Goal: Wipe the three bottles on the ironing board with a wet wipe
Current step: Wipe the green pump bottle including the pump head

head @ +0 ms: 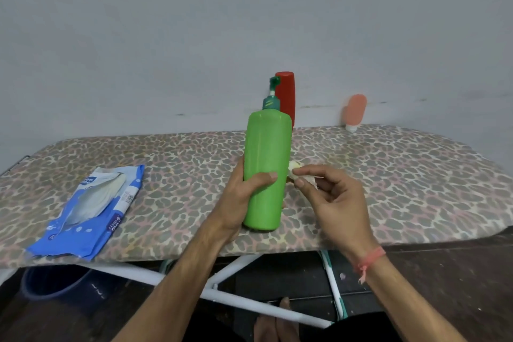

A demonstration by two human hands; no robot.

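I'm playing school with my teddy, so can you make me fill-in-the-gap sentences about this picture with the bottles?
1. The left hand holds the ____ bottle.
2. The right hand pinches a folded ____ beside that bottle.
3. The red bottle stands ____ the pump bottle.
4. The blue wipes pack lies on the ____ side of the ironing board.

Missing words: green; wipe; behind; left

Single head-mounted wide-angle view, directed forward and downward from above the near edge of the ironing board (388, 169). The board is seen close, spanning the frame's width; the wall (249, 22) behind fills the upper half, and the floor (444, 272) beneath is included below.
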